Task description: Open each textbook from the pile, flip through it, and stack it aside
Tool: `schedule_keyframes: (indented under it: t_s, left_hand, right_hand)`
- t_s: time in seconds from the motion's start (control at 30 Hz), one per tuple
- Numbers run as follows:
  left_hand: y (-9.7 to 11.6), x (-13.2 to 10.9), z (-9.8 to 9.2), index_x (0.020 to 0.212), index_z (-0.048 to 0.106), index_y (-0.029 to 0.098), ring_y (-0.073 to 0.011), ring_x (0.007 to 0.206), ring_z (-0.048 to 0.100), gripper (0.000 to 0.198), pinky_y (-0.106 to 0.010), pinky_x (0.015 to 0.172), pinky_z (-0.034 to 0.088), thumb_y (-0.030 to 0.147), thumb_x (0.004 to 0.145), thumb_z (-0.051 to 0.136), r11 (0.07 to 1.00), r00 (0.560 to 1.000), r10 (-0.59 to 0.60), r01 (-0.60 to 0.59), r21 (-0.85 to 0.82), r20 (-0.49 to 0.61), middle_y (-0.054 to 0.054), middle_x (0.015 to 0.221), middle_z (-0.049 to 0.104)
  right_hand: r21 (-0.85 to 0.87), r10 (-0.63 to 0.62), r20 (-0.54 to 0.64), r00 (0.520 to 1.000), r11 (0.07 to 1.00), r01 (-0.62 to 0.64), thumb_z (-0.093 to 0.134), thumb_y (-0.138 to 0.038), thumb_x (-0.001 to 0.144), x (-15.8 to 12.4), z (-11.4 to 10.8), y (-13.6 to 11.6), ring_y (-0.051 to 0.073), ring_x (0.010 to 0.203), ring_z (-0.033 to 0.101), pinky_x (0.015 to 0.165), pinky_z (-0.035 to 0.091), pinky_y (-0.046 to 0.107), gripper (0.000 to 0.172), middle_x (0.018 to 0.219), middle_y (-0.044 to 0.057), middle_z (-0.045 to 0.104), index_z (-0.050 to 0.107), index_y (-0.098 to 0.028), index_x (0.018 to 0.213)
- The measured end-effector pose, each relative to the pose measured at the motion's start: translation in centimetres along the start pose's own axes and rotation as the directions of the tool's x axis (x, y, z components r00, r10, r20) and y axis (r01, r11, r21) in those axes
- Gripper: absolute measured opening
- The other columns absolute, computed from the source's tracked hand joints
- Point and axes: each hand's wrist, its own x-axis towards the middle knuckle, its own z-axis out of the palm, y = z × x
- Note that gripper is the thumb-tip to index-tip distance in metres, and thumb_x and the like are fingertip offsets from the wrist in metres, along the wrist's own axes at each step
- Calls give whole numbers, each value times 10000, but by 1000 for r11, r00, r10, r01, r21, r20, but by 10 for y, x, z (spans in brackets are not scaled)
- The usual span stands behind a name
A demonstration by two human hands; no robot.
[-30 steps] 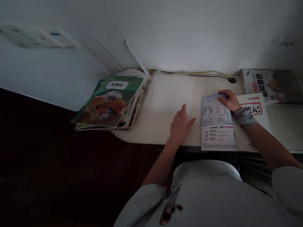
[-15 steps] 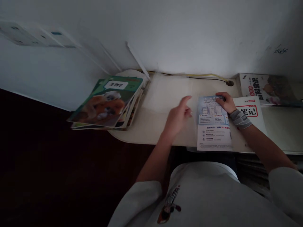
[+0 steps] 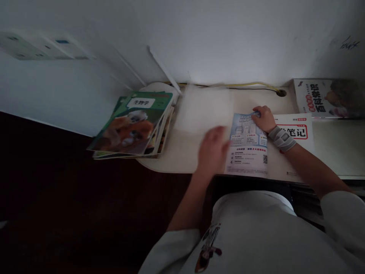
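A blue-and-white printed leaflet [image 3: 246, 148] lies at the table's front edge, over the left part of a white book [image 3: 296, 152] with a red-framed title. My right hand [image 3: 264, 118], with a grey wrist support, has its fingers curled on the leaflet's upper right corner. Just left of the leaflet is my left hand [image 3: 212, 150], smeared by motion. Its fingers look stretched out with nothing in them, and whether they touch the leaflet's edge I cannot tell.
On the left end of the white table [image 3: 159, 163], a stack of textbooks [image 3: 131, 125] juts past the edge. A clear plastic sheet [image 3: 202, 110] lies behind my left hand. Another book [image 3: 327, 99] rests back right, near a cable hole [image 3: 281, 93] with a yellow cable [image 3: 251, 84].
My left hand has come down and towards me, its pointing index finger no longer apart from the rest. The leaflet and my right hand have shifted slightly left.
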Motion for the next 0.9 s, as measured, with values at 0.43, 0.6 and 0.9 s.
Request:
schedule_keyframes:
  t_s: [0.43, 0.6, 0.9]
  left_hand:
    - [68, -32, 49, 1439, 353, 229, -300, 1420, 253, 479, -571, 1113, 235, 226, 962, 310, 792, 731, 559, -610, 8, 392, -72, 1550, 290]
    - [68, -49, 60, 1461, 316, 243, -293, 1431, 226, 509, -581, 1119, 224, 220, 952, 335, 821, 778, 517, -568, 50, 357, -78, 1553, 278]
    - [63, -56, 59, 1429, 377, 234, -307, 1422, 249, 476, -623, 1097, 249, 237, 957, 312, 862, 822, 455, -503, 60, 341, -67, 1550, 283]
  right_hand:
    - [253, -211, 82, 974, 950, 184, 497, -429, 825, -2, -13, 11, 261, 932, 591, 893, 464, 461, 357, 958, 110, 647, 691, -185, 1001]
    - [175, -235, 154, 960, 962, 208, 483, -400, 839, -4, -7, 1, 274, 939, 580, 892, 456, 471, 356, 983, 115, 636, 694, -193, 1038]
    - [136, -300, 151, 942, 950, 281, 366, -561, 891, -6, -4, -1, 305, 1147, 529, 995, 390, 512, 556, 1228, 142, 598, 591, -192, 1241]
